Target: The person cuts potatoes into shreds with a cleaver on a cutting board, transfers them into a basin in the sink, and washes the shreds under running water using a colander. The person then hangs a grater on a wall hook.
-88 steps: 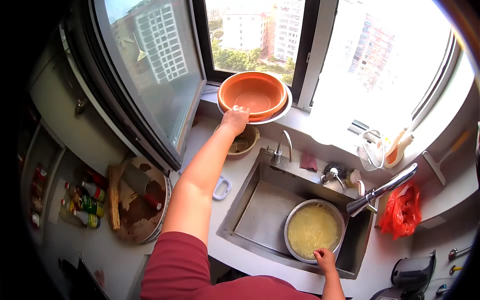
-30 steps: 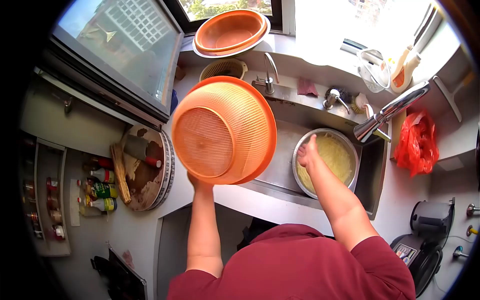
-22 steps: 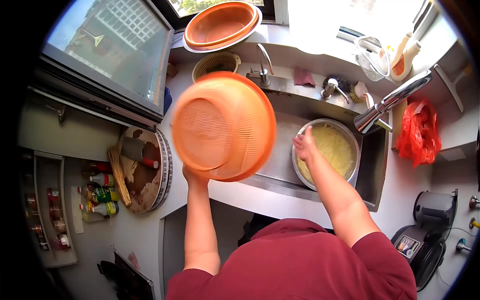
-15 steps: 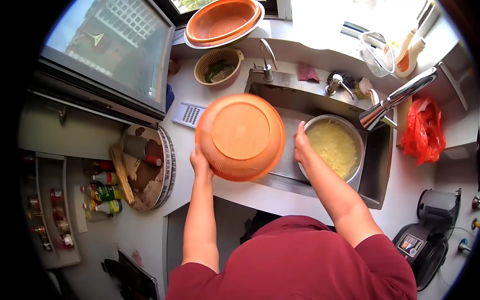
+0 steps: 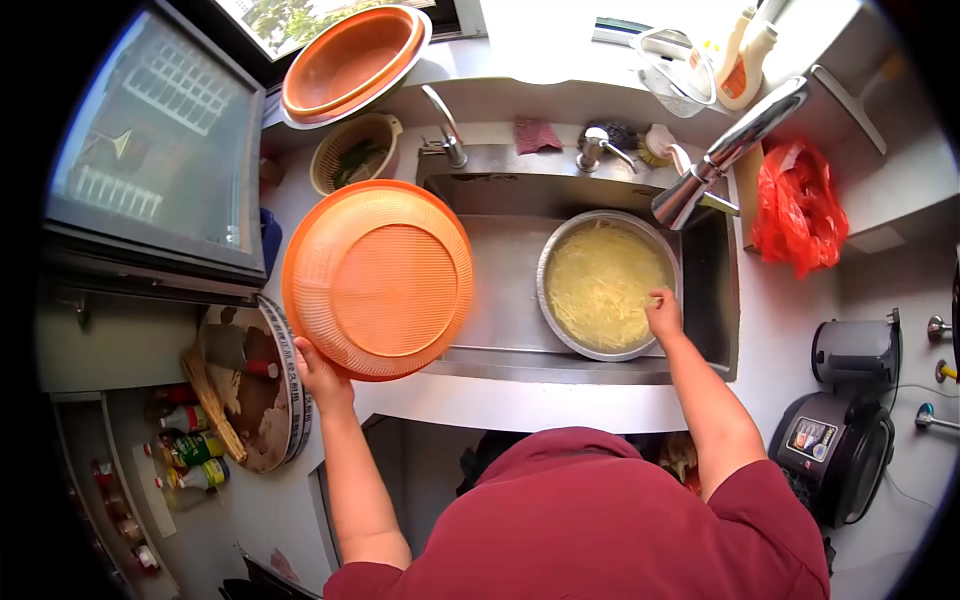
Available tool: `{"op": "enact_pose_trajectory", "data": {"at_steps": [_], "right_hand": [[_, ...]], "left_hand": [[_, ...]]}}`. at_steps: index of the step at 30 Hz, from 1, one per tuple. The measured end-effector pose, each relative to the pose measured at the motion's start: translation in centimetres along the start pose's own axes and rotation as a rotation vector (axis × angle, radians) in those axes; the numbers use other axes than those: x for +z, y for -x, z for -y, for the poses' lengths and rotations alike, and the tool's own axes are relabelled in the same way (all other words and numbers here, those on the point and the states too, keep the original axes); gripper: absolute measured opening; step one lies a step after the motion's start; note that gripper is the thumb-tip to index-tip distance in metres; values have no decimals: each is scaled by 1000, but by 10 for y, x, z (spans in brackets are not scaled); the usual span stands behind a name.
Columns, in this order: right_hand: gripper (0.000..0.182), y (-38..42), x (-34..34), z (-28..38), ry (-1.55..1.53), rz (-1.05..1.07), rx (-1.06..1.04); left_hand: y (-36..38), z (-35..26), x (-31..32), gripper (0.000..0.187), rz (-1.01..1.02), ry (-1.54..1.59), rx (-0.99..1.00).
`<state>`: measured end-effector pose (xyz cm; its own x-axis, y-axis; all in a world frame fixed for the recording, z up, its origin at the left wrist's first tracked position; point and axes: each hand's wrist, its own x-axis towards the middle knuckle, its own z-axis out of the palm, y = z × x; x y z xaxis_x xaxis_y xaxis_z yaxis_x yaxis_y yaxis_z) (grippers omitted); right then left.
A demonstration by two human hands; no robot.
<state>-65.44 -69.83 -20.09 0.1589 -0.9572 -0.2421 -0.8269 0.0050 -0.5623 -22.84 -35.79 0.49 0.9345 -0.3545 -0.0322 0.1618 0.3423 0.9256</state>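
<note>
My left hand (image 5: 322, 374) grips the lower left rim of an orange plastic colander (image 5: 395, 290). The colander is held up over the counter and the sink's left edge, its ribbed underside facing me. In the sink (image 5: 497, 300) stands a round metal basin (image 5: 549, 308) with pale shredded strips (image 5: 605, 280), apparently potato, in cloudy liquid. At the basin's right rim is my right hand (image 5: 664, 314), fingers curled over the edge with the tips inside. Whether those fingertips touch the strips is hard to make out.
A chrome faucet (image 5: 735, 150) reaches over the sink from the right. Behind the colander are a beige basket (image 5: 330, 160) holding something green and stacked orange bowls (image 5: 350, 60). A red plastic bag (image 5: 797, 205) hangs at right. On the left lies a round board (image 5: 270, 420) with a cleaver.
My right hand has gone from the basin's left side to its right rim. The colander in my left hand has shifted left and tilted. The whole view has swung right.
</note>
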Motion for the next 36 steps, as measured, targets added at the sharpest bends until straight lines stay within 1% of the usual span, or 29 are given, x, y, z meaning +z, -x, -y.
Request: {"op": "enact_pose_trajectory", "data": {"at_steps": [1, 2, 3, 4, 5, 6, 7, 9, 10, 11, 13, 14, 15, 17, 19, 20, 23, 24, 27, 28, 30, 31, 32, 35, 36], "right_hand": [[50, -4, -9, -16, 49, -55, -6], [65, -9, -12, -28, 216, -95, 188], [68, -14, -15, -42, 173, -40, 252], [71, -21, -18, -57, 128, 17, 314], [74, -26, -21, -68, 84, 74, 375], [76, -29, -23, -75, -104, 223, 429], [75, -34, -23, -80, -213, 294, 498], [73, -39, -19, -91, -431, 440, 640], [55, -36, -24, -78, -512, 450, 656], [50, -41, -22, -80, -508, 493, 682], [40, -48, -19, -82, -491, 581, 734], [33, -46, -18, -80, -532, 579, 728], [30, -43, -21, -71, -504, 587, 719], [27, -54, 2, -94, -504, 644, 731], [28, -54, 10, -102, -578, 640, 688], [28, -53, 12, -106, -610, 638, 669], [32, -46, 5, -92, -688, 558, 597], [32, -45, 3, -87, -696, 566, 587], [33, -45, 6, -77, -718, 587, 562], [34, -44, 9, -76, -723, 592, 564], [35, -43, 14, -74, -725, 622, 565], [35, -40, 15, -72, -760, 622, 556], [36, -37, 16, -70, -797, 620, 544], [36, -32, 9, -53, -843, 646, 517], [36, -32, 9, -50, -846, 661, 509]], "left_hand": [[8, -8, 10, 34, 105, -122, 13], [17, -15, 19, 30, 208, -246, 27], [25, -22, 31, 27, 311, -370, 43], [38, -27, 54, 25, 365, -484, 38], [48, -28, 69, 24, 488, -566, 52], [56, -23, 76, 22, 577, -716, 121], [64, -20, 85, 21, 664, -866, 194], [87, -25, 111, 18, 807, -945, 125], [92, -22, 113, 16, 893, -1083, 189], [97, -16, 114, 16, 949, -1088, 371], [109, -11, 113, 16, 977, -1232, 566], [114, -9, 112, 16, 955, -1266, 620], [120, -7, 111, 16, 931, -1299, 672], [130, -4, 104, 16, 887, -1363, 746], [138, -1, 93, 16, 849, -1424, 789], [144, 0, 85, 11, 810, -1502, 789], [156, 10, 60, 9, 623, -1663, 832], [161, 15, 38, 8, 575, -1680, 739], [159, 16, 13, 6, 370, -1796, 729], [160, 14, 1, 8, 346, -1817, 606], [159, 16, -4, 12, 195, -1858, 558], [158, 15, -4, 14, 122, -1877, 533], [159, 11, -6, 26, 146, -1892, 408], [163, 22, -35, 37, 129, -1495, 180], [161, 16, -39, 46, 244, -1392, 88]]}}
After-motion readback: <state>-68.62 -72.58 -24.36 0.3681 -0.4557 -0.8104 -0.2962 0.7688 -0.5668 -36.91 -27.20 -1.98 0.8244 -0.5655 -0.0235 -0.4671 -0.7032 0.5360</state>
